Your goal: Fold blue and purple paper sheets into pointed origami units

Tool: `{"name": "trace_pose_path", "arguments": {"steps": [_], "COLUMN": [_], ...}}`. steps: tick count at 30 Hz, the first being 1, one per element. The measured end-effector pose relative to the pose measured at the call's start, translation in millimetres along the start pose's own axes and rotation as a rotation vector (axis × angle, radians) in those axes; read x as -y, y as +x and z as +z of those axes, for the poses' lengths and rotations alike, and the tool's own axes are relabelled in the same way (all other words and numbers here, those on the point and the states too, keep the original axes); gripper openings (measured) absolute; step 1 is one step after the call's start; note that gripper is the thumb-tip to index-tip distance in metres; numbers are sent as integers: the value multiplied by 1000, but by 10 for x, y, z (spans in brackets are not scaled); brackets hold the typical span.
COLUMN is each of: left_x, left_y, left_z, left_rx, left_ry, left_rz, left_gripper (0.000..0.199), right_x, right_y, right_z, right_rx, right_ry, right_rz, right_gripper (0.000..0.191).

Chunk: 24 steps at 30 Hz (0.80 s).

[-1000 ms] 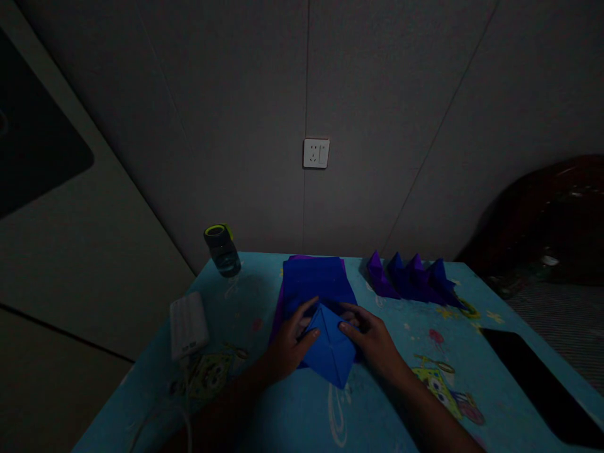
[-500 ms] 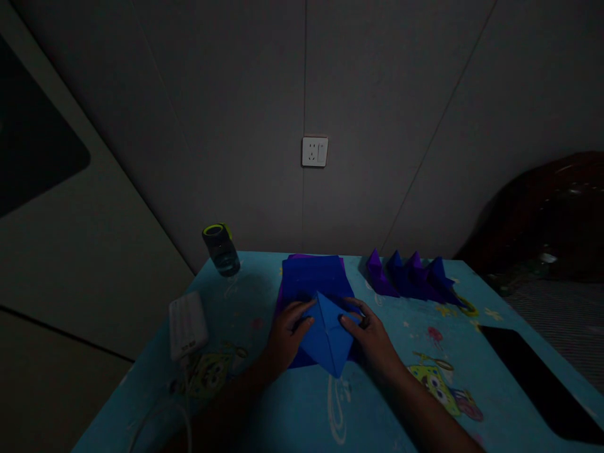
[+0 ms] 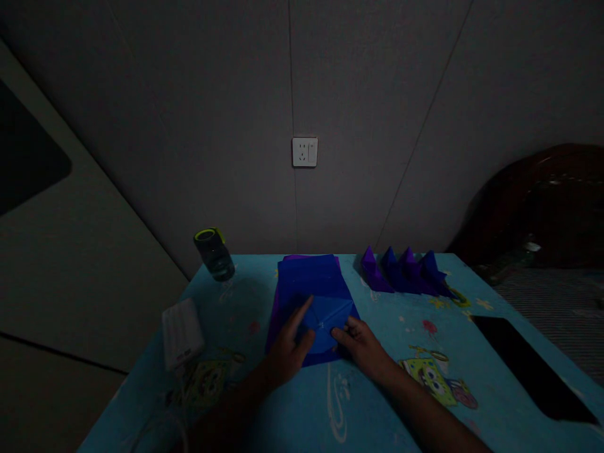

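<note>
A folded sheet of blue origami paper (image 3: 325, 313), with creases meeting near its middle, is held over a stack of blue paper (image 3: 309, 274). My right hand (image 3: 362, 345) pinches its lower right edge, thumb on top and fingers curled beneath. At its left side, my left hand (image 3: 287, 349) has the forefinger stretched out and the thumb spread apart, both touching or very near the paper. The other fingers of that hand are hidden. Purple paper (image 3: 274, 321) peeks out from under the blue stack.
Several folded purple and blue paper boats (image 3: 408, 274) stand at the back right, beside a yellow ring (image 3: 461, 298). A dark flat slab (image 3: 533, 368) lies at right. To the left are a water bottle (image 3: 214, 255) and a white power bank (image 3: 183, 335) with a cable.
The blue paper has turned from a diamond pointing at me to a flatter, wide-topped shape. My left thumb and forefinger have spread. The view has shifted slightly right.
</note>
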State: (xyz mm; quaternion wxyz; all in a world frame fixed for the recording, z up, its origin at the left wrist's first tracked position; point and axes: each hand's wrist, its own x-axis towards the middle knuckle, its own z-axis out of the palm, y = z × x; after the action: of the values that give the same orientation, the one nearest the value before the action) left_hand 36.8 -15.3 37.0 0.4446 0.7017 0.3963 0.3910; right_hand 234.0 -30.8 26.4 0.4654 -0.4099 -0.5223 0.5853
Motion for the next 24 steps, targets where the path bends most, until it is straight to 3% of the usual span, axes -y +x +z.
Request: {"name": "trace_pose_path", "arguments": {"steps": [3, 6, 10, 14, 17, 20, 24], "left_x": [5, 30, 30, 31, 52, 68, 78], "left_y": [-21, -37, -57, -63, -42, 0, 42], "left_z": [8, 16, 42, 95, 122, 122, 106], "left_rx": [117, 166, 295, 354, 310, 146, -14], "left_ry": [29, 40, -23, -175, -195, -59, 42], "left_rz": [36, 20, -53, -140, -183, -143, -106], "left_gripper": [69, 60, 54, 52, 49, 34, 19], "right_x": [14, 48, 90, 108, 91, 48, -17], "right_y": [-11, -3, 18, 22, 20, 24, 28], "right_z": [-11, -24, -45, -44, -40, -58, -84], "right_rx": [-5, -72, -195, -103, -152, -233, -220], "right_ry": [-72, -150, -221, -307, -385, -444, -504], "right_rz": [-61, -106, -133, -123, -67, -34, -26], "right_gripper": [29, 28, 44, 28, 32, 39, 44]}}
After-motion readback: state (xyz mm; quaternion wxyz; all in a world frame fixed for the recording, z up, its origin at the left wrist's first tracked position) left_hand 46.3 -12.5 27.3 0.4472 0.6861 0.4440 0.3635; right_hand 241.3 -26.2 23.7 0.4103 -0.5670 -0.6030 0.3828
